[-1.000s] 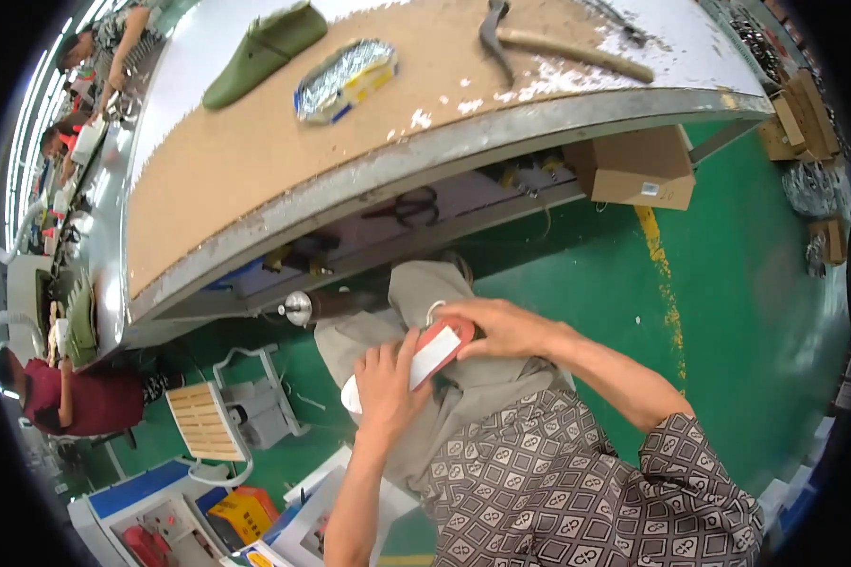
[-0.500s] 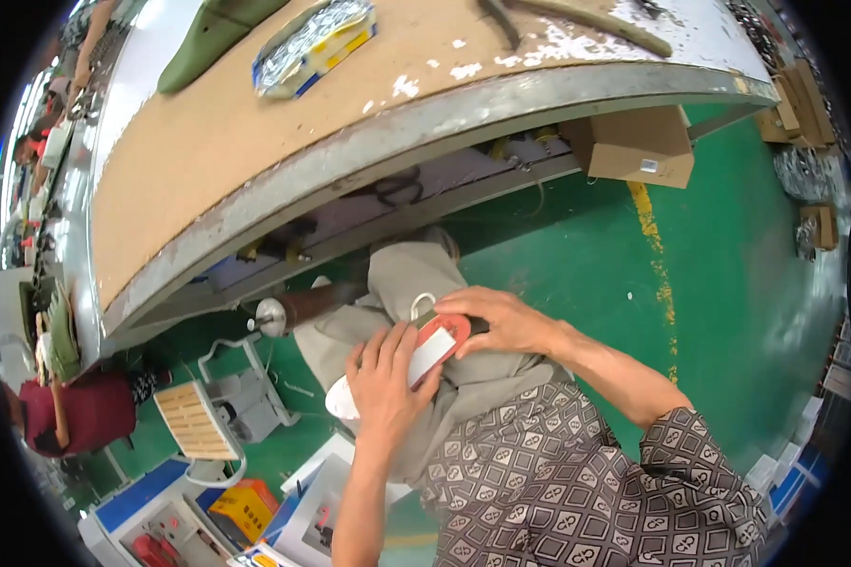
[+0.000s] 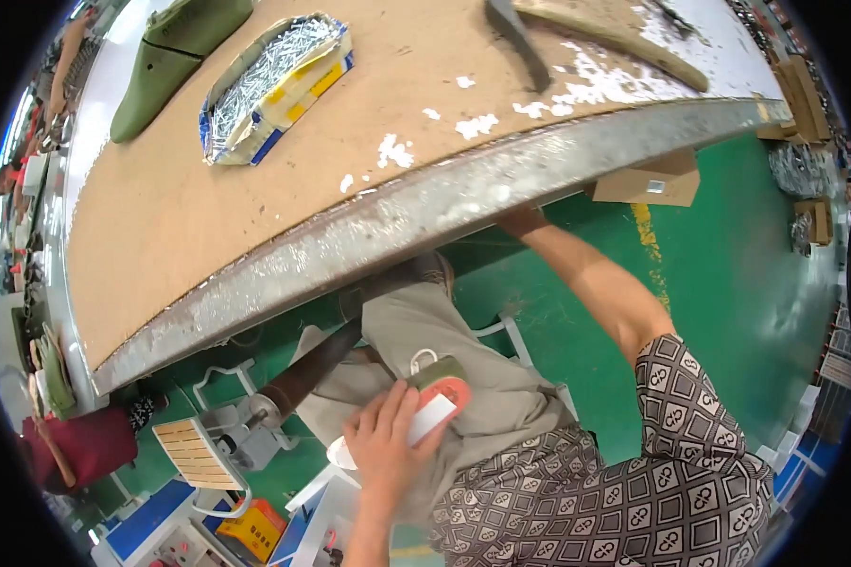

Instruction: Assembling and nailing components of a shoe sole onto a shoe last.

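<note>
A shoe with a white sole, an orange-red heel and an olive upper lies sole-up on my lap. My left hand presses on the sole and holds the shoe there. A white loop sticks out at the shoe's heel end. My right arm stretches forward, and my right hand goes under the metal edge of the workbench. Its fingers are hidden by the bench, so I cannot see whether they hold anything.
On the bench top lie an open packet of nails, a green shoe last, a hammer and a wooden stick. A cardboard box sits under the bench. A metal post and a slatted stool stand at my left.
My right hand has left the shoe and reached up under the bench edge. My left hand stays on the sole. The view has moved closer to the bench.
</note>
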### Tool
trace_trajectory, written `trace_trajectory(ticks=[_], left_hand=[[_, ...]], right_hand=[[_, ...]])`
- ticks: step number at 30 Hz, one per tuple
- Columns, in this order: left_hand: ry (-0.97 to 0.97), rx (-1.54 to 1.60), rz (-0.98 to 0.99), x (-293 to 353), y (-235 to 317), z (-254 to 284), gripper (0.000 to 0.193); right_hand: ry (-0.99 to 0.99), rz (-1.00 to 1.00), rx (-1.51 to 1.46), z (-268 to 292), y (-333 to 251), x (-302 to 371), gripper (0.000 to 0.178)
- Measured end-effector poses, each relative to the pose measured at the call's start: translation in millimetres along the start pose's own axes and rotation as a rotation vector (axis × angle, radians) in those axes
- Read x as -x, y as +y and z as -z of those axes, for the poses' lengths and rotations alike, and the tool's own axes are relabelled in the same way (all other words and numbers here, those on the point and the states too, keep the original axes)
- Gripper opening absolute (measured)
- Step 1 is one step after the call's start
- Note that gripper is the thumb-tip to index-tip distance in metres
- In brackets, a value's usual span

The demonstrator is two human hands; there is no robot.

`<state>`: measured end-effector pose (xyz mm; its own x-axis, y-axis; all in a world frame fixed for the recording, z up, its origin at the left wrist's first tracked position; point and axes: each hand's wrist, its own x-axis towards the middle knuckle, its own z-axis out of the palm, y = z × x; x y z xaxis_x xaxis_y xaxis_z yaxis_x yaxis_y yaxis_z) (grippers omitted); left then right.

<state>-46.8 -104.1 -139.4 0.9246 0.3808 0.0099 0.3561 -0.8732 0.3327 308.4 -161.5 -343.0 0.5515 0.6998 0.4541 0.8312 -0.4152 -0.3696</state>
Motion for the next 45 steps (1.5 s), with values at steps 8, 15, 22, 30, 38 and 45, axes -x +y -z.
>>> trace_trajectory(ticks=[8, 15, 22, 30, 38, 45], left_hand=[[-0.014, 0.056, 0.038, -8.0, 0.4, 5.4, 0.066], [-0.031, 0.085, 0.097, -5.8, 5.3, 7.3, 0.064], [-0.007, 0.024, 0.097, 2.5, 12.3, 6.6, 0.065], [0.059, -0.031, 0.079, 5.7, 19.5, 0.6, 0.070], [0.118, -0.025, 0.084, 5.5, 23.9, -2.6, 0.068], [0.131, -0.040, 0.105, 6.4, 24.1, -4.5, 0.068]], right_hand=[[-0.304, -0.103, -0.178, 22.5, 1.7, 2.9, 0.032], [-0.521, -0.216, -0.312, 102.5, -42.4, 0.4, 0.049], [-0.595, -0.685, -0.853, 256.3, -100.8, 89.8, 0.066], [-0.833, -0.331, -0.887, 309.8, -146.9, 116.2, 0.089], [-0.797, -0.332, -1.026, 299.7, -173.5, 112.0, 0.106], [-0.944, -0.364, -0.967, 297.0, -179.4, 107.7, 0.112]])
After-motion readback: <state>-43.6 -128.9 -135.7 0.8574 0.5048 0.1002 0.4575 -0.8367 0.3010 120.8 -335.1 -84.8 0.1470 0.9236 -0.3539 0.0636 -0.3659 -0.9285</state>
